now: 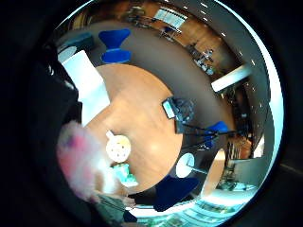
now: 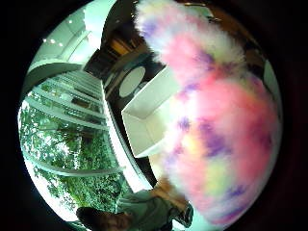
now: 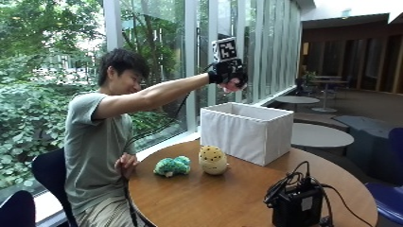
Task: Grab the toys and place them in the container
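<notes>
- The pink toy (image 2: 216, 120), fluffy with purple and yellow patches, is in my gloved right hand (image 3: 228, 75); my fingers are curled round it, and only a bit of pink shows under the glove in the outside view.
- I hold it high, arm stretched out, above the near edge of the white box (image 3: 249, 132), well clear of its rim.
- In the thumb side view the box's open inside lies just beside the toy.
- The box stands on the round wooden table (image 3: 207, 198), at the window side.
- Two more toys sit on the table in front of the box: a yellow spotted toy (image 3: 213, 160), upright, near the box wall, and a green toy (image 3: 172, 166) just beside it, nearer me.
- My bare left hand (image 3: 126, 165) rests at the table edge, near the green toy but not touching it.
- A black device (image 3: 296, 203) with cables stands at the table's far side from me, well apart from the toys.
- Nothing lies between the toy and the box opening.
- Blue chairs (image 1: 115, 46) stand around the table.
</notes>
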Demonstrator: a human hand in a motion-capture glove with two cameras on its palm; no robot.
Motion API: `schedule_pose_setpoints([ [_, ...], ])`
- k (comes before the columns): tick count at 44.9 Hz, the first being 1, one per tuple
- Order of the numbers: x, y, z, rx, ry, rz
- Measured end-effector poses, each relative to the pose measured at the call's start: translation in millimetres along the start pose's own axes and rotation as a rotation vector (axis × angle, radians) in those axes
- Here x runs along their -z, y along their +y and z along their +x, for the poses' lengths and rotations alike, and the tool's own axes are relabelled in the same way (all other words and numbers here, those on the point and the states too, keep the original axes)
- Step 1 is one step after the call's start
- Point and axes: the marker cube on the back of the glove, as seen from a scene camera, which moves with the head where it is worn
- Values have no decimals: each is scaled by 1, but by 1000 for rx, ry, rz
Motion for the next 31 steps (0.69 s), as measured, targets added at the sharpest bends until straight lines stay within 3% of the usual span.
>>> schedule_pose_setpoints([
  [3,-10,-12,-44,-121,-101,-13],
  [8,-43,-11,-67,291,243,-55],
  [11,-54,-15,-95,373,271,-65],
  [20,-80,-13,-218,451,65,-98],
  [25,-94,-14,-213,493,176,-130],
  [31,-114,-4,-234,457,100,-287],
])
